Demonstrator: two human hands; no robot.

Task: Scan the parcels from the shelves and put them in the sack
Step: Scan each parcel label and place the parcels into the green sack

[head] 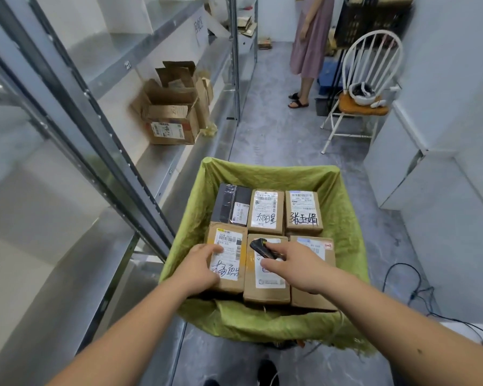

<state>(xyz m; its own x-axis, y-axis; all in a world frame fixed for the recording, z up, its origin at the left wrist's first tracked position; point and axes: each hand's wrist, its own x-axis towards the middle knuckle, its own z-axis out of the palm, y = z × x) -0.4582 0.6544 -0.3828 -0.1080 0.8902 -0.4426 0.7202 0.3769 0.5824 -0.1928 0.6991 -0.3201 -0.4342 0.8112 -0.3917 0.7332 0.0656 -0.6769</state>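
Observation:
A green sack (343, 218) stands open on the floor below me, holding several labelled parcels in two rows. My left hand (200, 264) rests on the near-left cardboard parcel (229, 285), fingers laid over its white label. My right hand (296, 263) grips a black handheld scanner (260, 246) above the near-middle parcel (265, 291). A near-right parcel (321, 249) lies partly under my right wrist. In the far row sit a black-wrapped parcel (230, 203) and two brown boxes (265, 210) with handwritten labels.
Metal shelving (129, 174) runs along the left; an open cardboard box (170, 115) sits on a low shelf. A person in a pink dress (310, 43) stands ahead. A white chair (365, 87) and cables (413, 291) are on the right.

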